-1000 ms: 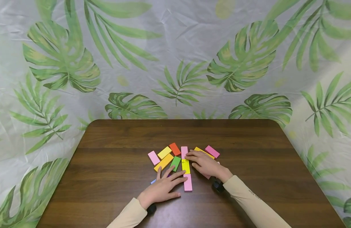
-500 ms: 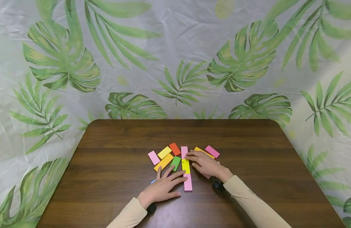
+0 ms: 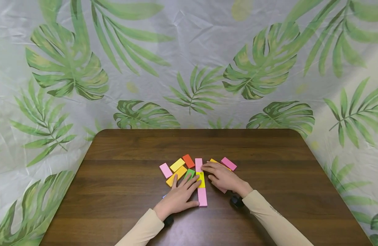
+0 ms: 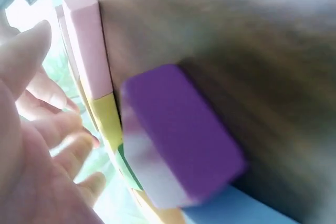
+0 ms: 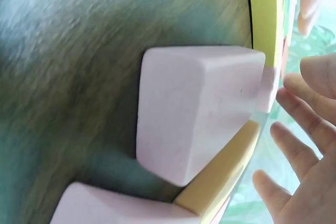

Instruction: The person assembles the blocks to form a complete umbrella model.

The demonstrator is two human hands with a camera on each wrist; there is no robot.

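Observation:
In the head view a straight row runs away from the person: a near pink block [image 3: 202, 198], a yellow block [image 3: 202, 182] and a far pink block [image 3: 198, 164]. The left hand [image 3: 179, 197] spreads its fingers over the row's left side, fingertips overlapping the yellow block and thumb tip at the near pink block. The right hand [image 3: 223, 176] lies to the right, its extended fingers reaching the far pink block. A purple block [image 4: 184, 129] shows beneath the left hand in the left wrist view. Below the right hand, another pink block [image 5: 184, 108] appears in the right wrist view.
Left of the row lie a green block [image 3: 190, 173], an orange block [image 3: 176, 177], a light yellow block [image 3: 177, 165], a red block [image 3: 188, 161] and a light pink block [image 3: 165, 170]. A dark pink block [image 3: 228, 163] is at the right. All rest on a brown table [image 3: 130, 147].
The left hand has shifted slightly right and away from the person, its thumb now reaching the near pink block. The right hand has moved only slightly to the right.

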